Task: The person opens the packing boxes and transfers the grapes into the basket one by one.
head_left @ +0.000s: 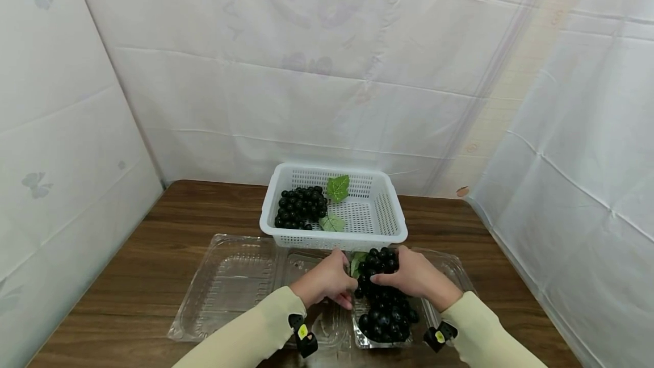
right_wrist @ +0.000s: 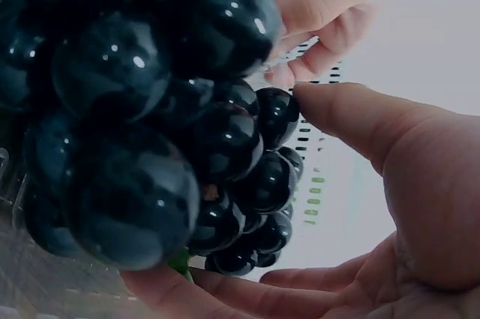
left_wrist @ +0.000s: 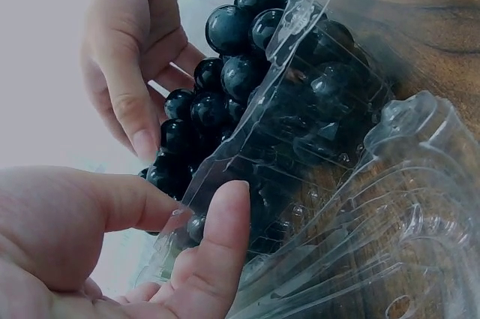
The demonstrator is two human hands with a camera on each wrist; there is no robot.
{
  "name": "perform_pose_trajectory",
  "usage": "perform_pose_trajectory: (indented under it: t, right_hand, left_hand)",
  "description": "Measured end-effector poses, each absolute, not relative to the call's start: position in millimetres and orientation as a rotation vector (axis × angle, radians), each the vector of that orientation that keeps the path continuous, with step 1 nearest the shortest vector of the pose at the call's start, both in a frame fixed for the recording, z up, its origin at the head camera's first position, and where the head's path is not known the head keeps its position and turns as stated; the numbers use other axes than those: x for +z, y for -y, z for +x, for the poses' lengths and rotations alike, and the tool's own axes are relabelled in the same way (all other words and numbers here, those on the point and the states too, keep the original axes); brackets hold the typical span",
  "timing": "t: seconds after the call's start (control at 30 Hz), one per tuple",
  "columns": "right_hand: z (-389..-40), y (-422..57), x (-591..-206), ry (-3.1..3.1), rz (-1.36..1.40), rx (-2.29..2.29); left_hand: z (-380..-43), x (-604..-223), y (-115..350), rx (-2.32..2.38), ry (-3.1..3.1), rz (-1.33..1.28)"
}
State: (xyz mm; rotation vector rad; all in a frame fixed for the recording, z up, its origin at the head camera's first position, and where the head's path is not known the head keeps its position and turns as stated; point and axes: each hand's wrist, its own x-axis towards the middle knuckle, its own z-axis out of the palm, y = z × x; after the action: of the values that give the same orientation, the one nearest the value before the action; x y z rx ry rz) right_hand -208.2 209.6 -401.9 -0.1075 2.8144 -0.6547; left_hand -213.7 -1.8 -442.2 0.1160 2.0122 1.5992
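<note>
A bunch of black grapes [head_left: 383,300] fills a clear plastic box [head_left: 360,339] at the front right of the table. My right hand [head_left: 416,274] grips the far end of the bunch; in the right wrist view its thumb [right_wrist: 345,112] touches one side and the fingers curve round the other. At the box's left wall, my left hand [head_left: 329,280] pinches the rim, seen closely in the left wrist view with the rim [left_wrist: 225,142] between thumb and finger. A green leaf [head_left: 357,263] shows between the hands, partly hidden.
Behind the hands stands a white slotted basket [head_left: 334,237] with another bunch of black grapes [head_left: 301,207] and green leaves [head_left: 338,188]. An open clear container [head_left: 245,277] lies to the left. A clear lid [head_left: 449,266] extends right of the box.
</note>
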Motion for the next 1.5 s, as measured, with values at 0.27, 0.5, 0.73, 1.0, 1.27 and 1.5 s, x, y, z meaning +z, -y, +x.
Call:
perform_pose_trajectory:
  t: [0.27, 0.5, 0.73, 1.0, 1.27, 1.5]
  right_hand:
    - [-209, -204, -408, -2.784, -0.099, -0.644]
    - [-210, -202, -411, -2.745, -0.114, -0.655]
    - [-209, -198, -416, -2.736, -0.101, -0.643]
    - [-209, -194, -422, -2.747, -0.081, -0.612]
    - [-207, -191, -425, -2.742, -0.067, -0.587]
    - [-207, -190, -429, -2.76, -0.069, -0.593]
  left_hand:
    - [-214, -443, 2, 1.595, -2.014, 0.123]
    - [-214, -443, 1, 1.596, -2.015, 0.108]
    - [-214, -443, 1, 1.601, -2.008, 0.107]
    - [-213, -442, 0, 1.608, -1.993, 0.107]
    - [-214, -440, 0, 1.6, -1.981, 0.096]
    - [-214, -440, 0, 1.591, -1.976, 0.098]
